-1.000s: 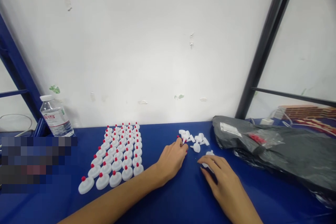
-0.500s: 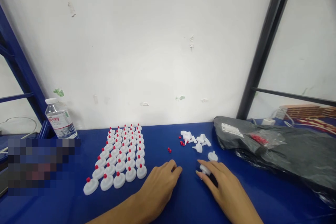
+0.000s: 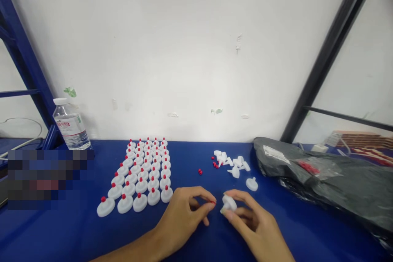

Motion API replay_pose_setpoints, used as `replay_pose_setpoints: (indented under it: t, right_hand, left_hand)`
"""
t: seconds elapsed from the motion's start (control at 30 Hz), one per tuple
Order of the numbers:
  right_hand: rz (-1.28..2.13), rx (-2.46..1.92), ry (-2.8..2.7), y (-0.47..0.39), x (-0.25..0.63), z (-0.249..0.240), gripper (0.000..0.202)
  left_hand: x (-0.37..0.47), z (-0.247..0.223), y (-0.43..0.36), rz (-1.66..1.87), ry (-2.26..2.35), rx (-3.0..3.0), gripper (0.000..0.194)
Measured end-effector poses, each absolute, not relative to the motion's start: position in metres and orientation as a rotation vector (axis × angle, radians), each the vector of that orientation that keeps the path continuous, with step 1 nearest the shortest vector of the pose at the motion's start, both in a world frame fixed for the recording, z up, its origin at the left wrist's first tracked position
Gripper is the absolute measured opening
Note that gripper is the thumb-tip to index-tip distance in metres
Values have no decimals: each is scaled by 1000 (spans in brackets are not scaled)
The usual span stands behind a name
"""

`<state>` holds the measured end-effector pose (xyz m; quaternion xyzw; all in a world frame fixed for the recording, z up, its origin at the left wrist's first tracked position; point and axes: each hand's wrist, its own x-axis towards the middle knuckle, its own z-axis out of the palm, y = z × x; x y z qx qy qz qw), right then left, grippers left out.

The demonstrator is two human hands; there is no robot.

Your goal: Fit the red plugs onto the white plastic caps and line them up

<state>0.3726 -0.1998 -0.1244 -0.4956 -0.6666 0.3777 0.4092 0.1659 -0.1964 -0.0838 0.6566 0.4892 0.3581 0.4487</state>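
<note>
Between the thumb and index finger of my left hand [image 3: 187, 215] a small red cap [image 3: 213, 202] is pinched, mostly covered by the fingertips. My right hand [image 3: 254, 221] grips a white nozzle lid [image 3: 229, 202], tilted with its spout toward the left. The two hands are close together but apart. Left of them, rows of white lids with red caps [image 3: 140, 202] stand upright on the blue table [image 3: 196, 151]. Beyond my right hand lies a single white lid [image 3: 252, 184] without a red cap. Loose white lids [image 3: 235, 172] form a small pile, with red caps [image 3: 215, 165] beside it.
A few red caps [image 3: 200, 171] lie mid-table. A clear water bottle [image 3: 72, 127] stands at the back left, near a blurred-out patch. A dark plastic bag [image 3: 337, 184] covers the right side, with a clear bag of red caps [image 3: 308, 167] on it. The white wall rises behind.
My right hand has lifted the white lid off the table and tilted it. My left hand has turned toward it, and a red cap now shows at its fingertips. The view has shifted slightly.
</note>
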Motion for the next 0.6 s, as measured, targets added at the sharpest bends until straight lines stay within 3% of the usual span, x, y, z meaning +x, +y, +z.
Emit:
replay_pose_setpoints:
  t: [0.2, 0.37, 0.6]
  right_hand:
    - [1050, -1196, -1597, -200, 370, -125, 36]
    - [1060, -1219, -1546, -203, 371, -120, 49]
    - [994, -1279, -1571, -202, 373, -124, 38]
  left_hand:
    - [167, -88, -196, 894, 1134, 1553, 21]
    - [167, -90, -196, 931, 1108, 1545, 22]
    - [168, -92, -197, 967, 1090, 1495, 22]
